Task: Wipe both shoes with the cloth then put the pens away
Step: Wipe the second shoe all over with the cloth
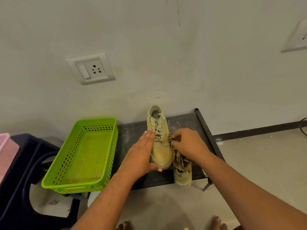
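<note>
Two hands (141,155) (187,143) on suede shoe (160,143) — right bunches striped cloth (181,159).

black rack (136,130), tan shoe (162,146) on it, green basket (74,188) at left end

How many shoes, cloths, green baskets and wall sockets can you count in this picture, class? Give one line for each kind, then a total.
shoes: 2
cloth: 1
green basket: 1
wall sockets: 2
Total: 6
</note>
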